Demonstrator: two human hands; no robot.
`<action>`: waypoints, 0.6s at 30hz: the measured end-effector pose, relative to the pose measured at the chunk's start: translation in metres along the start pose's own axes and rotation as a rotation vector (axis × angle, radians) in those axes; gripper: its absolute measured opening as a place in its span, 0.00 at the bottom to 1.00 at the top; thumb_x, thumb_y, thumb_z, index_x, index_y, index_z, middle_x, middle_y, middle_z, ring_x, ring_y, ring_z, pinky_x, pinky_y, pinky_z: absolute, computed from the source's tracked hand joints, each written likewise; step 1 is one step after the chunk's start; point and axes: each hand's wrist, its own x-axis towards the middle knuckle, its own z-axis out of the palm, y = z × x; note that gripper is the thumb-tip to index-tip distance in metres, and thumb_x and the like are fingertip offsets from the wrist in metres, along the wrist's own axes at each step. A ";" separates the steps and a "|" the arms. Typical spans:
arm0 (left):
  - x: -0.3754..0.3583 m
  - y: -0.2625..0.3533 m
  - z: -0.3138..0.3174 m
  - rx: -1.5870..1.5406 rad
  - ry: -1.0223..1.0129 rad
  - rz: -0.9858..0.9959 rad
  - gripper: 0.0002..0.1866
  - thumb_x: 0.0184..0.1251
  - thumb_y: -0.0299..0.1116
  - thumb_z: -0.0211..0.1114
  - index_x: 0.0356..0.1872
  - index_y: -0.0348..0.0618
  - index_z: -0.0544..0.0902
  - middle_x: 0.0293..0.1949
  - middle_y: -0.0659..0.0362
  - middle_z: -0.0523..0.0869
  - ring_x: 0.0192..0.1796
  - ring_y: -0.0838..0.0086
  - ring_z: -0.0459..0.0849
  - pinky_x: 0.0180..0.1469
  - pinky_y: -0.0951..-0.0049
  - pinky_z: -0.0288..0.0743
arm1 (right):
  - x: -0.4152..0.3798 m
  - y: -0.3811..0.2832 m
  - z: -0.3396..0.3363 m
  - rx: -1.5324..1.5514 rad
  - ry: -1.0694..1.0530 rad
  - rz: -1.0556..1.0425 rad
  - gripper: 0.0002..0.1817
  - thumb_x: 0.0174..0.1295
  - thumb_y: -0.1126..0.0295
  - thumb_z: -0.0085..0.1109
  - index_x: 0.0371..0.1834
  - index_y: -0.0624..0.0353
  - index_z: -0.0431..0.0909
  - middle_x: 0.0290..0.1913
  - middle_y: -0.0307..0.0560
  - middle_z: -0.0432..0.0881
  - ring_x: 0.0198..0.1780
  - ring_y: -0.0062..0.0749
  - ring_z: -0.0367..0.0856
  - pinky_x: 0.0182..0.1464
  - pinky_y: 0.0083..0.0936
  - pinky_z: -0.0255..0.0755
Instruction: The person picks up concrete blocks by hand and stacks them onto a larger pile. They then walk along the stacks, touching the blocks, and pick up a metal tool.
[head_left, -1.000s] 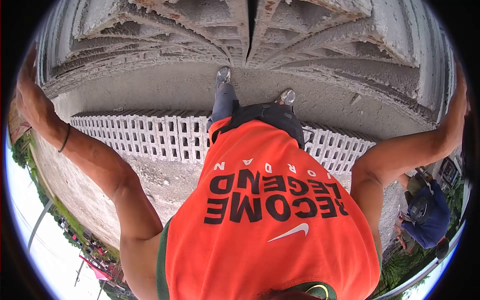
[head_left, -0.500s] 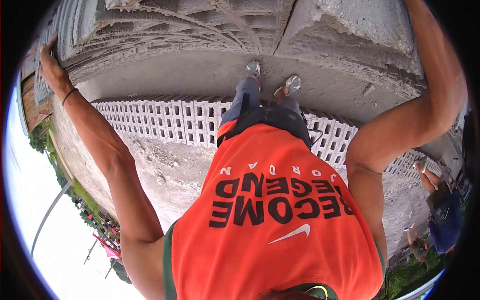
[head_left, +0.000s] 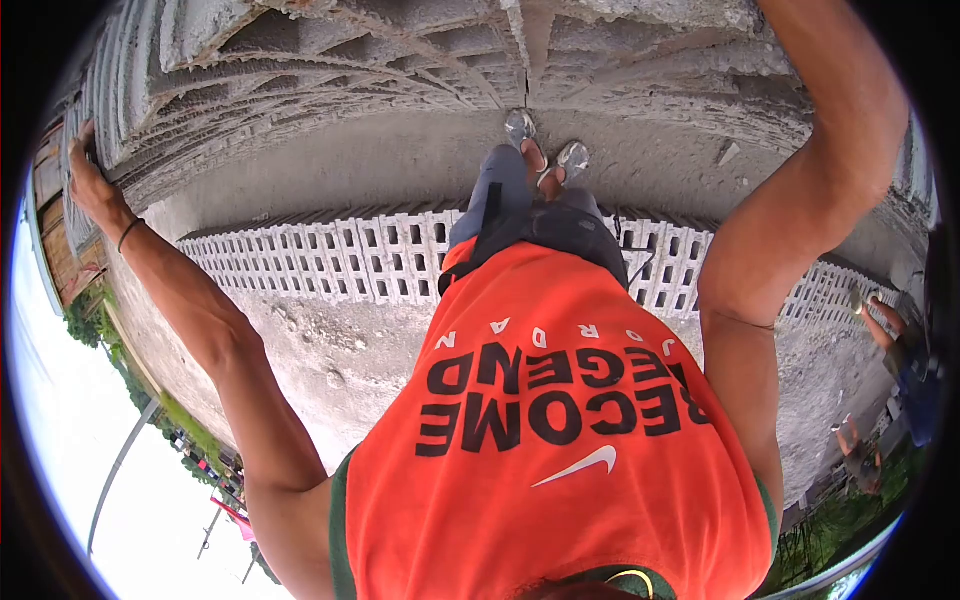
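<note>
Head view shows one left hand (head_left: 92,185) at the left, its fingers at the left end of one grey concrete stack (head_left: 600,62); whether they clamp it, I cannot tell. One right arm (head_left: 800,190) reaches far, the right hand being outside the view. Nearer are two shoes (head_left: 573,157), one row of hollow blocks (head_left: 335,262) and, at right, two other people (head_left: 914,395).

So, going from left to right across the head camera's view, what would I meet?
Left hand → black wristband → pair of shoes → small broken chunk on the ground → person in blue at the far right.
</note>
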 end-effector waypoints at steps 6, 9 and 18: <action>0.005 -0.007 0.000 0.024 0.007 0.060 0.29 0.77 0.47 0.39 0.53 0.37 0.85 0.55 0.50 0.84 0.59 0.66 0.79 0.66 0.70 0.65 | 0.001 0.018 -0.003 -0.126 -0.027 -0.099 0.17 0.60 0.61 0.63 0.31 0.68 0.81 0.15 0.49 0.71 0.17 0.30 0.67 0.23 0.34 0.60; 0.003 -0.008 0.002 -0.007 0.007 0.031 0.29 0.76 0.47 0.40 0.53 0.36 0.85 0.55 0.50 0.84 0.59 0.66 0.79 0.66 0.70 0.65 | 0.009 0.001 -0.007 -0.131 -0.112 0.054 0.16 0.59 0.61 0.62 0.30 0.68 0.81 0.14 0.49 0.69 0.17 0.29 0.66 0.23 0.34 0.59; -0.001 0.013 0.008 -0.111 0.062 -0.170 0.26 0.74 0.46 0.47 0.53 0.34 0.84 0.54 0.51 0.86 0.58 0.67 0.80 0.66 0.70 0.67 | 0.004 0.016 -0.009 0.035 -0.187 0.081 0.16 0.61 0.61 0.60 0.30 0.67 0.81 0.16 0.48 0.71 0.19 0.31 0.68 0.27 0.38 0.62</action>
